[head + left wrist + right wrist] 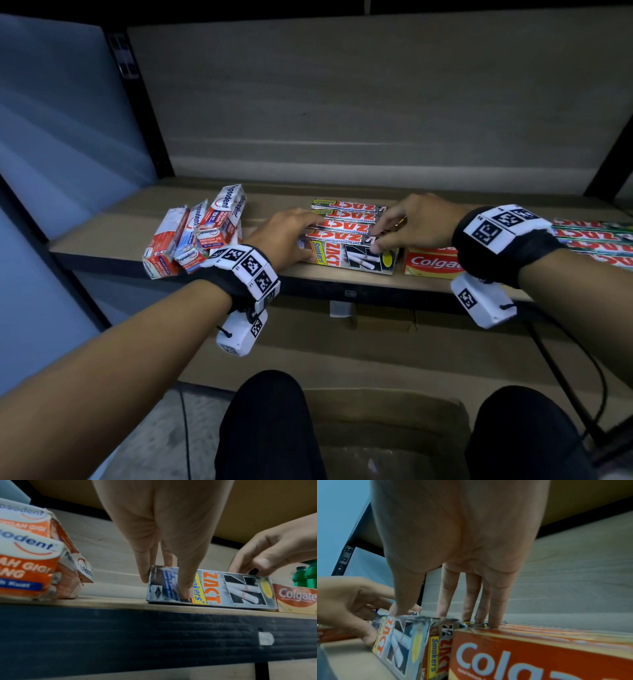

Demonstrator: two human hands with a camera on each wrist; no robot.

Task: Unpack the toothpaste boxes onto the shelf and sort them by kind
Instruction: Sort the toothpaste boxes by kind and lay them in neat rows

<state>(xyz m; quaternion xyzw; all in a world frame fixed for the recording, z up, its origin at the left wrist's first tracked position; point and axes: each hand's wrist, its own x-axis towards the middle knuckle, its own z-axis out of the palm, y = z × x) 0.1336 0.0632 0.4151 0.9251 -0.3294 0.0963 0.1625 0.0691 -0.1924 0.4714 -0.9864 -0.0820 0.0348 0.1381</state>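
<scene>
Evidently both hands were squaring up the Zact Smokers boxes (349, 233): the left hand (291, 236) had its thumb pressed on the front face of the nearest box and its fingers curled over that box's left end, while the right hand (414, 222) pinched the right end, thumb at the front, straight fingers close together on top. To do it well, I judged, they should press evenly inward and backward so the boxes close up flush without skewing. This group lay at the middle of the shelf's (102, 236) front edge, between the Pepsodent boxes (195, 236) and the Colgate box (431, 262), long axes parallel to that edge, the top lettering upside-down to the person.
</scene>
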